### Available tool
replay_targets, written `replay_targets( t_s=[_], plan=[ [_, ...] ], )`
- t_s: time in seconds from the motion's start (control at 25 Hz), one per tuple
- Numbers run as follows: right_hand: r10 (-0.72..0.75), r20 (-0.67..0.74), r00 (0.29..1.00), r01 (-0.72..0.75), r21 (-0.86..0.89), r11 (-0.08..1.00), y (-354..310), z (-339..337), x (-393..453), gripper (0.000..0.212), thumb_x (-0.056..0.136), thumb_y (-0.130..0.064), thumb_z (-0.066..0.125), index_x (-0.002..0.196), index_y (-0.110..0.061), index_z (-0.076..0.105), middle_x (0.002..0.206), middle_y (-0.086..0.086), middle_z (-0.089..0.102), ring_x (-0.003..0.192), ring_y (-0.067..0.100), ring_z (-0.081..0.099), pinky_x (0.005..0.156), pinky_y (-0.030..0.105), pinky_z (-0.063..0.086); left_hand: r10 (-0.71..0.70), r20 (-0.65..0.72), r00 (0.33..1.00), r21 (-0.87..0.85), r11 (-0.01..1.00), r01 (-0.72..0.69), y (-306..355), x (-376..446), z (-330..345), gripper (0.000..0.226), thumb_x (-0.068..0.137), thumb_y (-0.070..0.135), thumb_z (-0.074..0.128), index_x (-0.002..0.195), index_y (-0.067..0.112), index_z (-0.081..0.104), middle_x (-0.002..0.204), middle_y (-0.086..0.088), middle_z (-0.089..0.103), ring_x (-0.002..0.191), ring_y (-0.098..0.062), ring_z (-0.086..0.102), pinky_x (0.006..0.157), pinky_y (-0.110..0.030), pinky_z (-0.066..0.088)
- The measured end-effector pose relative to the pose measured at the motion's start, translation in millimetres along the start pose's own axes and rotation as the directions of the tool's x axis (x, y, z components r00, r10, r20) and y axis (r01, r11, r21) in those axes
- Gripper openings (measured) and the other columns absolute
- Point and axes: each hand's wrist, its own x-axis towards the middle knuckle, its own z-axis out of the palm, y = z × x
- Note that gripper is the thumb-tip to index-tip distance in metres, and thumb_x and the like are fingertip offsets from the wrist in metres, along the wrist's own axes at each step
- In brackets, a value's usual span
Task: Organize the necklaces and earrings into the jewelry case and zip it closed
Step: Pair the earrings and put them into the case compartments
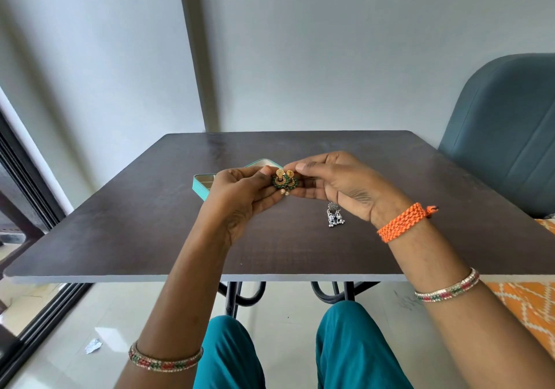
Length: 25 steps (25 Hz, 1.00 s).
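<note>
Above table (pixel 150 232): seemingly paired earrings (pixel 284 181), both hands.

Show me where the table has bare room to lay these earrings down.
Bare table runs along the near edge below the left hand, and across the right side beyond the right hand. It is crowded around the turquoise case and silver earrings.

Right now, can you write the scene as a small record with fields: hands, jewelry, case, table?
left hand: pinches the green and gold earrings
right hand: pinches the same earrings from the other side
silver earrings: lie on the table, under the right hand
jewelry case: turquoise, open, behind the left hand
table: dark wood top
necklaces: none visible
</note>
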Motion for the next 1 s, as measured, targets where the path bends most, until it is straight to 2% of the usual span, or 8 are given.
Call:
replay_targets(
  t_s=[0.08, 0.28, 0.48, 0.6, 0.8, 1.0],
  plan=[
    [0.040, -0.004, 0.999, -0.040, 0.036, 0.999, 3, 0, 1, 0.021, 0.094, 0.002, 0.048, 0.106, 0.011, 0.062, 0.097, 0.019, 0.067, 0.081, 0.018, 0.066, 0.077, 0.029, 0.058, -0.028, -0.030, 0.999, -0.027, 0.999, 0.027, -3, 0, 1, 0.022, 0.096, 0.011, 0.051, 0.086, -0.003, 0.064, 0.066, -0.010, 0.070, 0.055, -0.012, 0.068, 0.058, -0.023, 0.059],
    [0.055, 0.004, 0.999, -0.055, 0.041, 0.998, 2, 0, 2, 0.028, 0.092, 0.011, 0.039, 0.111, 0.013, 0.060, 0.103, 0.024, 0.065, 0.084, 0.021, 0.066, 0.078, 0.030, 0.058, -0.071, -0.019, 0.997, -0.057, 0.996, 0.070, -2, 1, -2, 0.026, 0.096, 0.018, 0.050, 0.091, -0.004, 0.064, 0.080, -0.015, 0.071, 0.062, -0.016, 0.070, 0.059, -0.025, 0.059],
    [0.018, 0.046, 0.999, -0.017, -0.015, 1.000, -1, 0, 1, 0.028, 0.091, 0.010, 0.045, 0.115, 0.014, 0.058, 0.108, 0.023, 0.064, 0.090, 0.021, 0.065, 0.081, 0.029, 0.057, -0.038, 0.047, 0.998, -0.067, 0.997, 0.041, -3, 1, -6, 0.024, 0.093, 0.013, 0.054, 0.104, -0.007, 0.063, 0.087, -0.015, 0.071, 0.067, -0.015, 0.071, 0.061, -0.024, 0.059],
    [0.028, 0.040, 0.999, -0.027, -0.016, 1.000, 2, 0, 1, 0.028, 0.090, 0.010, 0.047, 0.115, 0.014, 0.058, 0.111, 0.025, 0.064, 0.092, 0.021, 0.065, 0.082, 0.030, 0.057, -0.034, 0.057, 0.998, -0.057, 0.998, 0.037, -4, 1, -9, 0.021, 0.092, 0.010, 0.055, 0.102, -0.006, 0.064, 0.083, -0.014, 0.072, 0.068, -0.015, 0.071, 0.062, -0.023, 0.059],
    [-0.080, -0.041, 0.996, 0.074, -0.131, 0.989, 8, 5, 2, 0.023, 0.083, 0.011, 0.059, 0.106, 0.008, 0.063, 0.102, 0.022, 0.065, 0.086, 0.023, 0.065, 0.079, 0.031, 0.058, 0.111, 0.054, 0.992, 0.082, 0.990, -0.116, -10, -4, -7, 0.013, 0.086, -0.004, 0.059, 0.096, -0.002, 0.067, 0.074, -0.008, 0.072, 0.068, -0.012, 0.070, 0.065, -0.018, 0.057],
    [-0.131, -0.066, 0.989, 0.120, -0.160, 0.980, -1, -1, 0, 0.019, 0.082, 0.009, 0.062, 0.099, 0.003, 0.067, 0.088, 0.011, 0.069, 0.079, 0.017, 0.068, 0.078, 0.033, 0.059, 0.140, -0.003, 0.990, 0.042, 0.989, -0.139, -4, -2, -8, 0.011, 0.085, -0.005, 0.061, 0.094, -0.001, 0.066, 0.074, -0.007, 0.072, 0.066, -0.010, 0.069, 0.059, -0.016, 0.056]
  ],
)
